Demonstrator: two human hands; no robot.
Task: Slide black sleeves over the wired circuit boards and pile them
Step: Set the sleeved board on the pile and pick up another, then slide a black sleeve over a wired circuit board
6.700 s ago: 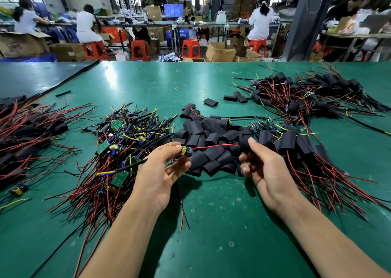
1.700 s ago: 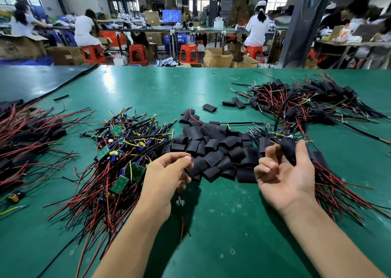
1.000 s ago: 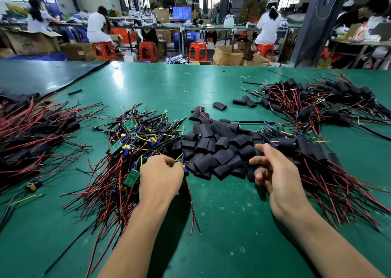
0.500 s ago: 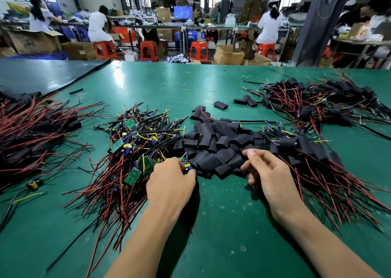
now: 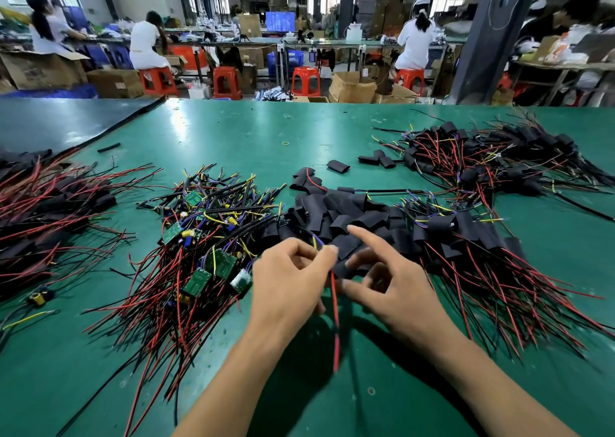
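My left hand [image 5: 289,280] grips a wired circuit board; the board is hidden in the fist, and its red wire [image 5: 335,323] hangs down toward me. My right hand [image 5: 396,290] pinches a black sleeve [image 5: 346,268] between thumb and middle finger, index finger raised, right beside the left hand. A heap of empty black sleeves [image 5: 346,217] lies just beyond both hands. Bare green boards with red and black wires [image 5: 199,257] are piled to the left. Sleeved boards [image 5: 466,237] are piled to the right.
A second pile of sleeved boards [image 5: 482,157] lies at the far right, and another mass of wires and sleeves [image 5: 43,213] at the far left. Loose sleeves [image 5: 337,166] dot the green table [image 5: 233,130]. People sit on red stools at benches beyond the table.
My left hand has lifted a board out of the left pile and moved right. My right hand has picked up a sleeve and brought it to the left hand.
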